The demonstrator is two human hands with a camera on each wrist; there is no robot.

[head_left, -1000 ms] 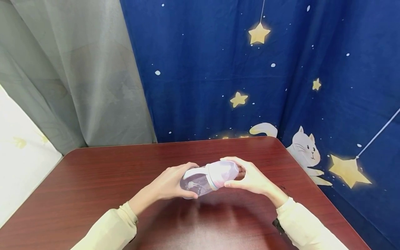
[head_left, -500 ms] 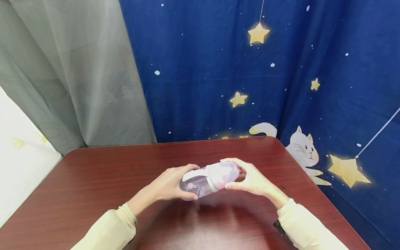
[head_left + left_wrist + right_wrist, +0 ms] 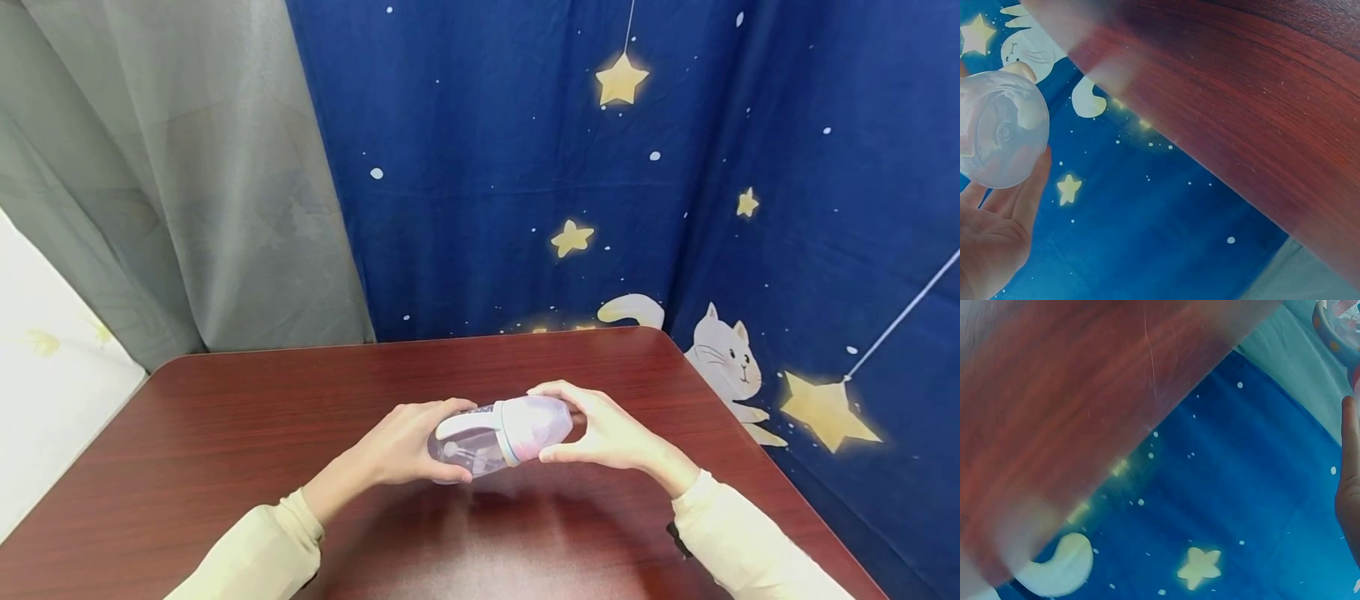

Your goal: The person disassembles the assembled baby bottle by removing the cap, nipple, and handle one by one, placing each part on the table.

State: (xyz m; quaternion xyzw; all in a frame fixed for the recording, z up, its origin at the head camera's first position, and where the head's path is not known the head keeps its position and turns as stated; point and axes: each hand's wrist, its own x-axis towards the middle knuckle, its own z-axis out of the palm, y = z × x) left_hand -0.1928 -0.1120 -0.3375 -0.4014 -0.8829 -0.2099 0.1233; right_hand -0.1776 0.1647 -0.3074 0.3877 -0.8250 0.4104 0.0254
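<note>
A clear baby bottle (image 3: 480, 450) with a white handle (image 3: 467, 423) is held on its side above the table, its pale lilac cap (image 3: 536, 423) to the right. My left hand (image 3: 401, 442) grips the bottle's body near the base, thumb in front. Around the cap curl the thumb and fingers of my right hand (image 3: 611, 429). In the left wrist view, the bottle's round base (image 3: 1004, 128) faces the camera, with the left hand (image 3: 994, 240) below and behind it. Only a sliver of the right hand (image 3: 1350, 481) shows at the right wrist view's edge.
The reddish-brown wooden table (image 3: 247, 425) lies beneath both hands. Behind it hang a grey curtain (image 3: 225, 183) and a blue curtain (image 3: 480, 167) with stars and a white cat. The table's right edge slopes toward me.
Both hands and the bottle have sunk very slightly in the head view. The right wrist has shifted a little to the right; both hands keep their hold.
</note>
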